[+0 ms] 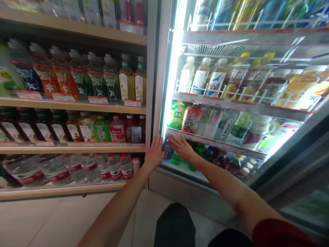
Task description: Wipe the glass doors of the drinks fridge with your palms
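My left hand (154, 153) lies with its fingers stretched out against the frame (160, 68) at the left side of a lit drinks fridge. It holds nothing. My right hand (181, 146) reaches into the fridge at the lower left, fingers extended, over a dark blue bottle (167, 151) and beside green bottles (176, 158) on the bottom level. Whether its fingertips touch the blue bottle or the shelf's price strip (216, 141) I cannot tell. Just above stand a green drink bottle (177, 115) and a red-labelled bottle (191, 119).
The fridge door (285, 171) stands open at the right. White wire rails (218, 92) run along the fridge shelves. At the left, wooden shelves (77, 150) carry rows of drinks, with large water bottles (23, 169) at the bottom. Pale floor tiles (59, 219) lie below.
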{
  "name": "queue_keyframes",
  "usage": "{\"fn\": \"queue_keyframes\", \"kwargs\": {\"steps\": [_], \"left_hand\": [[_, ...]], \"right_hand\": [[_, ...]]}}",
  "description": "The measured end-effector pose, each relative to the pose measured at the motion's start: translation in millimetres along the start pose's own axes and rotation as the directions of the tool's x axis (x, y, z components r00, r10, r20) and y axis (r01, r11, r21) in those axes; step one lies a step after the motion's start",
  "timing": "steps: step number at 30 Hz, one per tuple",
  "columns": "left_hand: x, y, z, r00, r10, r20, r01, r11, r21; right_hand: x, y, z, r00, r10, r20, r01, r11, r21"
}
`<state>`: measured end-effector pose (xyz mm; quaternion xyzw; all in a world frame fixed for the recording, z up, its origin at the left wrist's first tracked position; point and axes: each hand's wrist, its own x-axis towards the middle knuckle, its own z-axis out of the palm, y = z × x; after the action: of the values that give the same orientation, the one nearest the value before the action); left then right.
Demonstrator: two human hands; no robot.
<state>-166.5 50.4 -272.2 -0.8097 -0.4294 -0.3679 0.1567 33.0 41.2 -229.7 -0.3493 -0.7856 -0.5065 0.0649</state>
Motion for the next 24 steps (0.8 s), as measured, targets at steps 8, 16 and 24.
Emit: {"fn": "queue_keyframes", "kwargs": {"steps": [8, 16, 24], "left_hand": [[-18, 25, 27.4, 0.995, 0.077, 0.062, -0.077, 0.997, -0.009], [-14, 57, 28.2, 0.989, 0.131, 0.068, -0.128, 0.991, -0.046], [-3, 101, 25.8, 0.965, 0.252, 0.065, -0.248, 0.966, -0.072]], "right_hand": [[-34, -10, 14, 0.999, 0.044, -0.005, -0.044, 0.998, 0.041], [-64, 12, -12, 0.98, 0.197, 0.005, -0.197, 0.98, 0.01], [-136, 8, -31, 0.976, 0.218, 0.019, -0.218, 0.976, -0.027]]}}
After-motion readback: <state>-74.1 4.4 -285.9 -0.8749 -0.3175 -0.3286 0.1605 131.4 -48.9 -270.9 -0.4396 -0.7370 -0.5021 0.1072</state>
